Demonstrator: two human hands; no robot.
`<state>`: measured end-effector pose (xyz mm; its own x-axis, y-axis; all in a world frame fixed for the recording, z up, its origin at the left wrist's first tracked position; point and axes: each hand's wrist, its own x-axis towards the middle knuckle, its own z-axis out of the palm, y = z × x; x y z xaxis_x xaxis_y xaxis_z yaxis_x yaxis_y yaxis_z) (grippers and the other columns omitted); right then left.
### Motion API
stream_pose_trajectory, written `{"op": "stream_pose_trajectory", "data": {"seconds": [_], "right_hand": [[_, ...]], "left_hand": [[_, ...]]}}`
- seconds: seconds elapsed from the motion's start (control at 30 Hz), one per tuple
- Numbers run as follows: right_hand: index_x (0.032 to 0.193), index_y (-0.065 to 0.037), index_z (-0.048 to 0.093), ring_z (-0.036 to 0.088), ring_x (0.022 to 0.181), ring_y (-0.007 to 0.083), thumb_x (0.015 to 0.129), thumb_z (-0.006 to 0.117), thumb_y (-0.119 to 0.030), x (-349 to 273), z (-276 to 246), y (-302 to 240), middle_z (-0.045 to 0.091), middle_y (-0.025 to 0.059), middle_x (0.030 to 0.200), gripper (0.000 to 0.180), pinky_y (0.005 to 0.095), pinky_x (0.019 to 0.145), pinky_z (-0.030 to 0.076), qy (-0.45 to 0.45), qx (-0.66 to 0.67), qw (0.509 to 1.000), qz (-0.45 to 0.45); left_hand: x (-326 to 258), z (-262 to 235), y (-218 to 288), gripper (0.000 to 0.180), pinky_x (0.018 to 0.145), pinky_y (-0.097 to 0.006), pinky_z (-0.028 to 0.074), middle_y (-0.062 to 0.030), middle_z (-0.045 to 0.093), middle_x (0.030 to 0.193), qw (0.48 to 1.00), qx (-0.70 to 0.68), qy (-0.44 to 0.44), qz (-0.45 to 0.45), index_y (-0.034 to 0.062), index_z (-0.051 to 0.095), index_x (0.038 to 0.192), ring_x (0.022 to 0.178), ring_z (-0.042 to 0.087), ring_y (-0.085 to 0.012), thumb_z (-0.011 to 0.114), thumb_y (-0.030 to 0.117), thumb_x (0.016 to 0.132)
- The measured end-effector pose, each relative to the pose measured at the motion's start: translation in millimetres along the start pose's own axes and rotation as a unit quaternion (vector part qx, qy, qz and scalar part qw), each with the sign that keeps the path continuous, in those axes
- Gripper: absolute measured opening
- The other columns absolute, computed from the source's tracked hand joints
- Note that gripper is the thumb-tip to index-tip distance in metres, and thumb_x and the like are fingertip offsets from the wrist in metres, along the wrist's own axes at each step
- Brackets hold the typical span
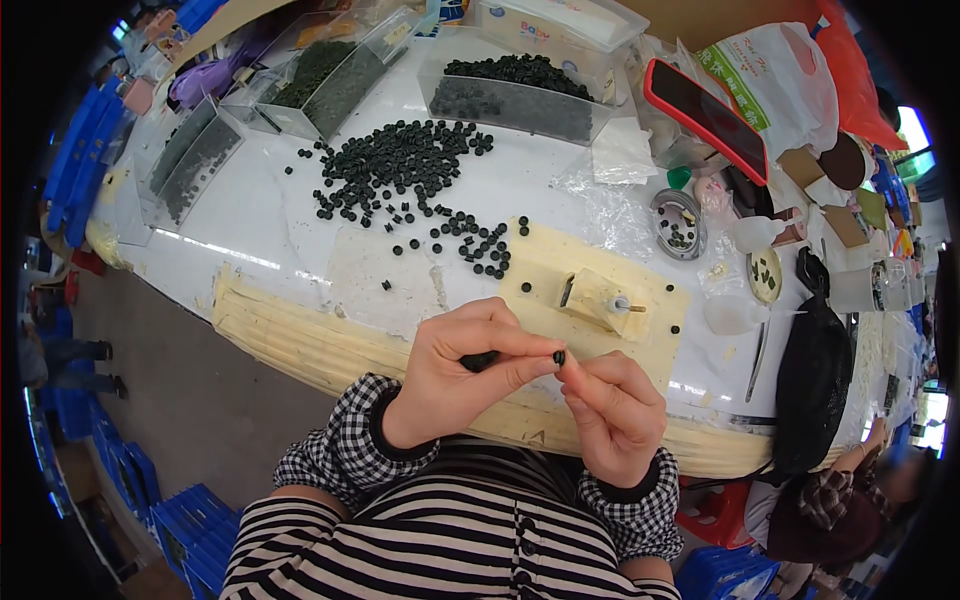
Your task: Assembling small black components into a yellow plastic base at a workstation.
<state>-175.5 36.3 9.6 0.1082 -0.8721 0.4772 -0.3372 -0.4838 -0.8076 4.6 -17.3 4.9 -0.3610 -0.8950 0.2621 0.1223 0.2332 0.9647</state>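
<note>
My left hand (465, 360) pinches a small black grooved wheel-like part (559, 357) between thumb and forefinger. Fingertips of my right hand (617, 410) are closed against the part's right side, just above the table's near edge. Something dark (480, 360) shows inside the curl of my left fingers; its kind is partly hidden. Beyond my hands stands a cream block fixture (603, 302) with a metal pin, on a yellowish board (560, 250). A big heap of the same black parts (395, 160) lies farther left, with a smaller group (480, 243) trailing toward the board.
Clear bins (515, 110) with dark parts line the back. To the right are a red-cased phone (707, 118), a round dish (680, 222), tweezers (757, 362) and a black mesh bag (812, 370). A padded strip (300, 335) edges the table. Another person sits at lower right.
</note>
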Motion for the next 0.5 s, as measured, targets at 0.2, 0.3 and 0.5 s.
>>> {"op": "stream_pose_trajectory", "data": {"seconds": [0.2, 0.3, 0.5], "right_hand": [[0.113, -0.004, 0.068, 0.054, 0.066, 0.0168, 0.076, 0.069, 0.005, 1.5, -1.1, -0.4, 0.064, 0.0070, 0.089, 0.038, 0.0260, 0.057, 0.044, 0.001, -0.022, 1.000, -0.014], [0.112, -0.004, 0.068, 0.054, 0.066, 0.0168, 0.075, 0.070, 0.005, 1.4, -0.4, -0.4, 0.064, 0.0070, 0.088, 0.038, 0.0261, 0.057, 0.044, 0.000, -0.027, 1.000, -0.014], [0.112, -0.003, 0.068, 0.054, 0.065, 0.0166, 0.075, 0.070, 0.006, 1.3, 0.2, -0.6, 0.064, 0.0068, 0.087, 0.038, 0.0259, 0.056, 0.044, -0.004, -0.010, 1.000, -0.003]], "left_hand": [[0.7, -0.8, -1.2, 0.018, 0.061, -0.020, 0.040, -0.0018, 0.059, 0.075, 1.000, -0.016, -0.009, -0.010, 0.0029, 0.073, 0.093, 0.067, 0.052, -0.0082, 0.073, -0.003, 0.076], [-0.1, -0.3, 0.0, 0.019, 0.060, -0.020, 0.040, -0.0017, 0.058, 0.074, 1.000, -0.003, -0.004, -0.006, 0.0030, 0.073, 0.093, 0.066, 0.052, -0.0080, 0.073, -0.004, 0.075], [-1.4, -0.7, 2.1, 0.023, 0.057, -0.019, 0.039, -0.0013, 0.057, 0.073, 0.999, 0.031, 0.002, 0.012, 0.0039, 0.074, 0.094, 0.063, 0.051, -0.0072, 0.074, -0.005, 0.073]]}}
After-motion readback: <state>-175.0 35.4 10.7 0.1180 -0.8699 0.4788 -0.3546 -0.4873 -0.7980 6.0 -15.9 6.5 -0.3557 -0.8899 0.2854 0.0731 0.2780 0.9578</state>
